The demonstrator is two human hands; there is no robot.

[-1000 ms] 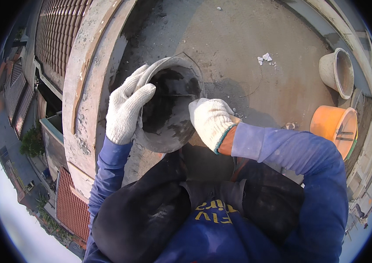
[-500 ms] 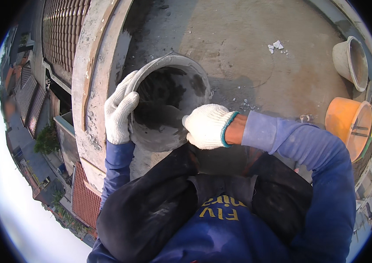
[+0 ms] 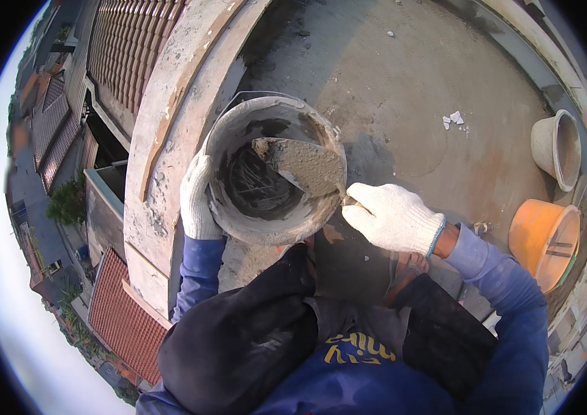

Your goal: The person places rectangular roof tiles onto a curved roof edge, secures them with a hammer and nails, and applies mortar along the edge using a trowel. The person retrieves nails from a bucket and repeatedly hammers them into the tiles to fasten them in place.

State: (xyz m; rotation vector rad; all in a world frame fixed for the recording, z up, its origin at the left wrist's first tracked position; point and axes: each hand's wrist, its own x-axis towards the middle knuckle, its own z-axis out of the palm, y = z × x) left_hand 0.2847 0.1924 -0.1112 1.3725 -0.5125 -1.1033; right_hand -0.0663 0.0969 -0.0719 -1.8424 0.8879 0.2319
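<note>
A round grey bucket (image 3: 272, 232) caked with cement tilts toward me between my knees, its thin wire handle up at the far rim. My left hand (image 3: 198, 197), in a white knit glove, grips the bucket's left side. In my right hand (image 3: 397, 218), gloved the same, is the handle of a trowel (image 3: 307, 166). Its blade lies across the bucket's mouth, loaded with wet grey mortar. Dark bottom and smeared inner walls show inside the bucket, with streaks of mortar. The trowel's grip is mostly hidden by my fingers.
A low concrete parapet (image 3: 169, 131) runs along the left, with tiled roofs (image 3: 134, 41) and houses below beyond it. At the right stand a pale tub (image 3: 546, 145) and an orange bucket (image 3: 532, 235). White chips (image 3: 454, 119) lie on the concrete floor (image 3: 404, 83).
The trowel has come up from inside the bucket with mortar on its blade. My right hand has moved right and slightly down. The bucket is tilted differently, and the view has shifted.
</note>
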